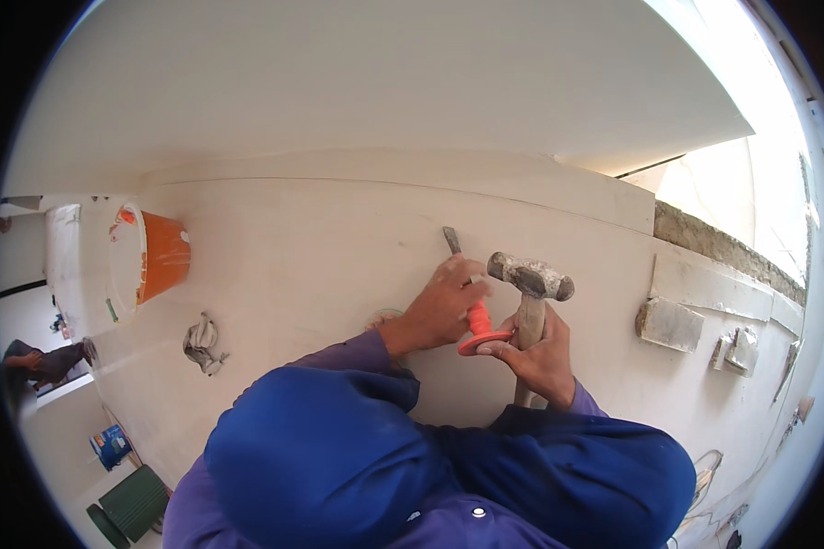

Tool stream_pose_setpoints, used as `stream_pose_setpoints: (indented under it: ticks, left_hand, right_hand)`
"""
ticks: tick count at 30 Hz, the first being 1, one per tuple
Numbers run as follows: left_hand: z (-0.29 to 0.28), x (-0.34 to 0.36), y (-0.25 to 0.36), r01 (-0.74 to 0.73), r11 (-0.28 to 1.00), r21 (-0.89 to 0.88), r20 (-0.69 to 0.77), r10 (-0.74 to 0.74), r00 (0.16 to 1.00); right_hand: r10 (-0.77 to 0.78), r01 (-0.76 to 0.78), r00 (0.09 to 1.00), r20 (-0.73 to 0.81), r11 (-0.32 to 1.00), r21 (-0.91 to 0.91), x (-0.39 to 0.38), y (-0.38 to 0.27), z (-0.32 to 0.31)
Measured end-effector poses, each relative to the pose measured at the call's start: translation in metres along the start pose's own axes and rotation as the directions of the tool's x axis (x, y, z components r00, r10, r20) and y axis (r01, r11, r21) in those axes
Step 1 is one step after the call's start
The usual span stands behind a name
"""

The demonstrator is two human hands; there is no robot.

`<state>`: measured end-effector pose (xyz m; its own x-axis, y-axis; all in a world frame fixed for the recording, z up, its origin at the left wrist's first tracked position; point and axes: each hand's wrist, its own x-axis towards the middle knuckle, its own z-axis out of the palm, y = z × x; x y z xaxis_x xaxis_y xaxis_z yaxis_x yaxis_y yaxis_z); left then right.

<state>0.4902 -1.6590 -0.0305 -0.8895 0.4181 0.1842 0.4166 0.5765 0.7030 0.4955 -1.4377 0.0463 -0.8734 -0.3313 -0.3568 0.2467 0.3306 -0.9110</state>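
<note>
My left hand (441,309) is closed around the upper part of a chisel (479,317). Its flat grey tip sticks out beyond my fingers, and its ribbed red grip with a round guard points back toward me. In my right hand (542,355) is a hammer (530,276), held by its wooden handle close under the head. The hammer's metal head is smeared with pale plaster or mortar. My right thumb touches the edge of the red guard. Both tools are over the pale floor (320,265), in front of my bent knees.
An orange bucket (163,256) and grey gloves or a rag (204,344) are at the left. Broken slab pieces (670,325) lie at the right, by a rough ledge (723,242). A white wall (384,82) rises ahead. Another person's arm (37,361) shows far left, above a green bin (130,503).
</note>
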Motion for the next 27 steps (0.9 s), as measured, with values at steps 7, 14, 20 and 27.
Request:
stream_pose_setpoints:
  ticks: [7,14,20,27]
  left_hand:
    - [-0.009,-0.012,-0.013,0.659,0.250,-0.709,0.297,-0.743,0.601]
    - [0.005,0.017,0.004,0.610,-0.133,-0.781,0.498,-0.722,0.481]
    - [-0.023,0.043,-0.021,0.447,-0.146,-0.883,0.414,-0.691,0.593]
    - [-0.034,0.075,-0.053,0.420,-0.134,-0.897,0.393,-0.678,0.622]
  right_hand:
    - [-0.008,0.008,0.998,-0.058,1.000,-0.003,0.005,-0.005,0.004]
    - [-0.210,0.205,0.978,-0.006,0.960,-0.190,0.015,-0.018,0.018]
    - [-0.357,0.419,0.908,0.220,0.773,-0.476,0.014,-0.083,-0.061]
    - [-0.056,0.473,0.833,0.550,0.587,-0.657,0.049,-0.132,-0.066]
